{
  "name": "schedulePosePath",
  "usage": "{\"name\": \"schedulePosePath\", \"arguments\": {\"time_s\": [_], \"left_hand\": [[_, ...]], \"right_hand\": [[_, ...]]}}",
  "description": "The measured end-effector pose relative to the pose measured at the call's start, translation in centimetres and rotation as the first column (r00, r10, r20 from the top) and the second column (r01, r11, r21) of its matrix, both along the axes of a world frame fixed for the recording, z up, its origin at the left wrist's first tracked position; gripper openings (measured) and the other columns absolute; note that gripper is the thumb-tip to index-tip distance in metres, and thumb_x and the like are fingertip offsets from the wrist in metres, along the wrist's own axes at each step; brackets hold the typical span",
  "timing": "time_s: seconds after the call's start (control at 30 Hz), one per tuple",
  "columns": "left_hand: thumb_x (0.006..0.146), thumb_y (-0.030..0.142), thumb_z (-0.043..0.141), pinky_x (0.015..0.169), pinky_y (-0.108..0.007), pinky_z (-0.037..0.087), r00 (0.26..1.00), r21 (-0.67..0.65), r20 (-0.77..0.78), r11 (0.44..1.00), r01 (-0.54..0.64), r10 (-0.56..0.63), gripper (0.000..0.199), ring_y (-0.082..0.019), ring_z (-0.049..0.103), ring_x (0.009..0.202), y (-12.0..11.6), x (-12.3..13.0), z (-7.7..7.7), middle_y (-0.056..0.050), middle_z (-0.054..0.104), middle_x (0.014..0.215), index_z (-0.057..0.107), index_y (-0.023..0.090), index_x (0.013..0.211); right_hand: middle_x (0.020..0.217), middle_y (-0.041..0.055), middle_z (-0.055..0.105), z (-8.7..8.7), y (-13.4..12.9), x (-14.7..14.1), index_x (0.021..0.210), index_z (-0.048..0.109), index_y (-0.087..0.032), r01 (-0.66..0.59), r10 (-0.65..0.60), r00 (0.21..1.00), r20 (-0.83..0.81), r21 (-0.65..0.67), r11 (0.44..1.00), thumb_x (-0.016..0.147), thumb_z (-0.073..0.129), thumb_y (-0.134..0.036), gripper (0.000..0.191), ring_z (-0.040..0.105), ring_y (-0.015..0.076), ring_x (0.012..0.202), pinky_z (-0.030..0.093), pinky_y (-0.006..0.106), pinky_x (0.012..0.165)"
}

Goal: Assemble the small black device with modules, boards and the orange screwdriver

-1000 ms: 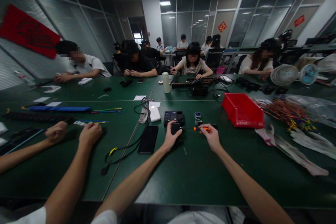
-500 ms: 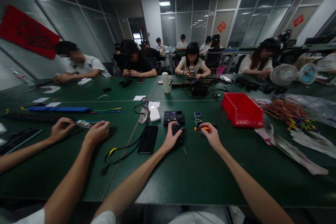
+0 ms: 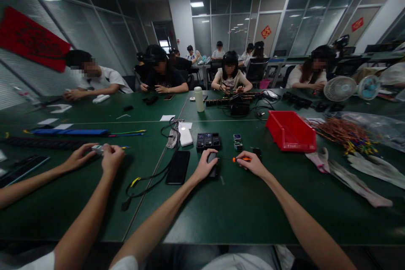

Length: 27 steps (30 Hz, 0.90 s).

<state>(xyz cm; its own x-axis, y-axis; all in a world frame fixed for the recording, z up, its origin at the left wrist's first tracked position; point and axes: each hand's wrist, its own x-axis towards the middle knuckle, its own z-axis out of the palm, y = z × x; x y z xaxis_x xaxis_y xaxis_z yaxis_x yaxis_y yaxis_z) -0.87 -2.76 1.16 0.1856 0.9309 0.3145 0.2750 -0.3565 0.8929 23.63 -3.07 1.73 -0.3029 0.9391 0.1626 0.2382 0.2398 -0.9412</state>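
My left hand (image 3: 206,165) grips a small black box (image 3: 213,164) on the green table, thumb and fingers around its sides. To its right, my right hand (image 3: 251,163) is closed on an orange-handled screwdriver (image 3: 245,159), whose thin shaft points left toward the box. Just behind my left hand sits a black tray with compartments (image 3: 208,140). A small circuit board module (image 3: 237,142) lies behind my right hand. The screwdriver's tip is too fine to place exactly against the box.
A black phone (image 3: 178,168) and a white device (image 3: 185,135) lie left of my hands, beside looped black cables. A red bin (image 3: 291,131), wire bundles and gloves (image 3: 360,181) are on the right. Another person's hands (image 3: 107,156) work at the left.
The black box now shows a longer shape below my left fingers. My right hand and the screwdriver have shifted slightly down. The neighbour's hands at the left have drawn closer together.
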Motion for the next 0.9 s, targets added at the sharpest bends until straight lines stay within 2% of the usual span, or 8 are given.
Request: {"name": "schedulePosePath", "arguments": {"time_s": [0.1,0.23,0.33,0.47,0.6,0.73,0.9], "left_hand": [[0.076,0.028,0.058,0.094,-0.033,0.035,0.996,0.059,-0.094,0.998,-0.002,0.007,0.03,-0.018,0.048,0.099,0.0,-0.1,0.0,-0.002,0.05,0.101,0.055,0.026,0.106],[0.075,0.028,0.059,0.093,-0.033,0.036,0.992,0.038,-0.125,0.999,-0.015,0.019,0.033,-0.018,0.049,0.097,0.1,-0.2,-0.4,-0.002,0.051,0.101,0.055,0.026,0.107],[0.075,0.027,0.059,0.093,-0.033,0.036,0.993,0.03,-0.12,1.0,-0.005,0.009,0.033,-0.018,0.049,0.097,0.3,-0.2,-0.6,-0.002,0.051,0.102,0.055,0.026,0.108],[0.075,0.027,0.058,0.093,-0.033,0.036,0.993,0.031,-0.118,1.0,0.0,0.004,0.032,-0.018,0.049,0.098,0.5,-0.2,-0.6,-0.002,0.052,0.103,0.055,0.025,0.108],[0.076,0.028,0.057,0.094,-0.033,0.036,0.993,0.039,-0.116,0.999,0.01,-0.006,0.031,-0.018,0.05,0.099,0.6,-0.1,-0.6,-0.002,0.053,0.105,0.055,0.025,0.107],[0.076,0.027,0.057,0.095,-0.033,0.035,0.994,0.041,-0.106,0.999,0.008,-0.004,0.031,-0.018,0.05,0.1,0.7,-0.1,-0.8,-0.002,0.053,0.106,0.055,0.024,0.107],[0.075,0.025,0.057,0.094,-0.032,0.035,0.994,0.039,-0.105,0.999,-0.004,0.008,0.031,-0.017,0.05,0.101,0.9,0.0,-1.1,-0.002,0.053,0.105,0.055,0.025,0.106]], "right_hand": [[0.08,0.0053,0.063,0.0,0.3,-0.4,0.087,0.063,-0.015,-0.012,0.011,1.0,0.027,0.054,0.998,0.074,0.063,-0.04,0.029,0.056,0.0131,0.062,0.045,0.024,0.053],[0.085,0.0054,0.064,-0.4,1.4,-0.7,0.083,0.066,-0.017,-0.009,0.002,0.999,0.04,0.163,0.987,0.069,0.068,-0.036,0.024,0.059,0.0182,0.079,0.047,0.033,0.074],[0.086,0.0048,0.063,-1.0,2.2,-0.8,0.081,0.065,-0.017,0.006,-0.011,1.0,0.026,0.179,0.984,0.063,0.072,-0.035,0.026,0.059,0.0181,0.078,0.048,0.033,0.073],[0.077,0.0023,0.061,-1.8,2.6,-0.9,0.076,0.06,-0.017,0.067,-0.062,0.997,-0.046,0.12,0.99,0.059,0.075,-0.035,0.029,0.058,0.0162,0.07,0.048,0.029,0.062],[0.073,0.0012,0.059,-2.3,2.6,-0.8,0.082,0.056,-0.017,0.098,-0.107,0.963,-0.245,-0.05,0.994,0.07,0.067,-0.036,0.025,0.052,0.0109,0.053,0.041,0.023,0.044],[0.09,0.004,0.059,-2.3,2.5,-0.7,0.088,0.054,-0.018,0.026,-0.094,0.876,-0.473,-0.149,0.988,0.079,0.056,-0.032,0.016,0.056,0.0116,0.061,0.046,0.025,0.051],[0.098,0.0033,0.059,-2.4,2.5,-0.7,0.091,0.052,-0.02,0.032,-0.104,0.83,-0.547,-0.139,0.99,0.074,0.061,-0.021,0.019,0.058,0.0131,0.074,0.049,0.027,0.064]]}}
